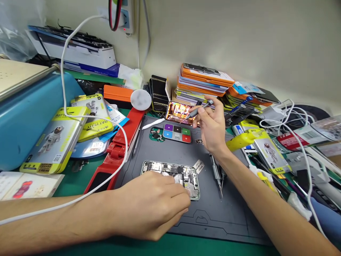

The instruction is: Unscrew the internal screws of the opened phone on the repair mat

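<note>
An opened smartphone [190, 174] lies on the grey work mat, its circuit boards and inner parts exposed. My left hand [157, 206] lies across its near side, fingers curled and pressed together; white material shows at the fingers, and whatever they grip is hidden. Farther back, my right hand [211, 124] is closed around a small grey precision screwdriver [197, 111]. The thin tip points down and left, over a tray with coloured squares [178, 133]. Beside that tray lies a small green part [156, 134]. A lit phone [173, 110] leans upright behind it, partly covered by my right hand.
More screwdrivers [216, 172] lie on the mat [210, 213] near my right forearm. A red clamp-like tool [117, 151] and yellow battery boxes [55, 140] are at the left. A white cable [124, 142] crosses over my left forearm. Stacked orange boxes [205, 80] stand behind.
</note>
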Tool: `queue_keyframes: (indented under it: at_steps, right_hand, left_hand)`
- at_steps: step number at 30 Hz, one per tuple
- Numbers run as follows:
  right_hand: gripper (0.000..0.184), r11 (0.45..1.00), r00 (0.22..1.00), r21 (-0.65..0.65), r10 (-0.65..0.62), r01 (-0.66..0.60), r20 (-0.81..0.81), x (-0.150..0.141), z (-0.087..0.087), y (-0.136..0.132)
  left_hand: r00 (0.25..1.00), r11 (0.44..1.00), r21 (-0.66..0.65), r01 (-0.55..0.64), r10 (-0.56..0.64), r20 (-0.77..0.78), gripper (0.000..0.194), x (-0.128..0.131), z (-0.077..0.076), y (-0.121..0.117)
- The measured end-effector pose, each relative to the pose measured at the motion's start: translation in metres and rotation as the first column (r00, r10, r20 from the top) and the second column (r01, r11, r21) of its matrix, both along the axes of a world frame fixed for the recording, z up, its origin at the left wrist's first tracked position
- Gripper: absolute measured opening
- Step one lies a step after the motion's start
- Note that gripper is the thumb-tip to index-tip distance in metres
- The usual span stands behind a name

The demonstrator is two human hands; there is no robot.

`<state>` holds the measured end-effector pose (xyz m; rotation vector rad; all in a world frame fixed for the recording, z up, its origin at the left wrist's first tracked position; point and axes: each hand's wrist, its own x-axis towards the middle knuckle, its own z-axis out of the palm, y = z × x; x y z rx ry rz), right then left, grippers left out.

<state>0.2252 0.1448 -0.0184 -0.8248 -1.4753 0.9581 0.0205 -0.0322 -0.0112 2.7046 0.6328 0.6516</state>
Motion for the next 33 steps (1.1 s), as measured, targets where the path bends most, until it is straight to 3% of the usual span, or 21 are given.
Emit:
queue_keyframes:
  at_steps: [6,10,12,19,28,31,33]
  right_hand:
    - [0.034,0.989,0.990,0.102,-0.099,0.109,-0.096,0.014,0.026,0.012]
    - [0.024,0.993,0.994,0.053,-0.100,0.103,-0.049,0.027,0.041,-0.016]
    - [0.029,0.994,0.994,0.021,-0.102,0.103,-0.034,0.032,0.044,-0.037]
    - [0.039,0.992,0.995,-0.081,-0.099,0.099,0.011,0.050,0.027,-0.107]
    - [0.051,0.988,0.990,0.112,-0.114,0.105,0.081,0.037,-0.003,-0.157]
    - [0.060,0.962,0.971,0.270,-0.105,0.045,0.214,0.039,-0.004,-0.162]
    - [0.067,0.914,0.943,0.403,-0.103,-0.036,0.317,0.042,-0.004,-0.164]
  left_hand:
    - [1.000,1.000,-0.015,0.004,-0.004,0.008,0.018,0.001,0.000,0.001]
    - [1.000,1.000,-0.012,0.002,-0.001,0.020,0.017,0.001,-0.001,0.000]
    - [1.000,1.000,-0.009,-0.006,0.006,0.019,0.017,0.001,-0.002,0.000]
    - [1.000,1.000,-0.001,0.001,-0.001,0.006,0.019,0.000,0.000,0.000]
    - [0.999,0.999,0.042,0.026,-0.024,-0.047,0.017,-0.003,0.002,-0.007]
    - [0.998,0.998,0.043,0.040,-0.037,-0.060,0.019,-0.003,0.003,-0.007]
    - [0.996,0.998,0.029,0.055,-0.053,-0.076,0.020,-0.002,0.004,-0.007]
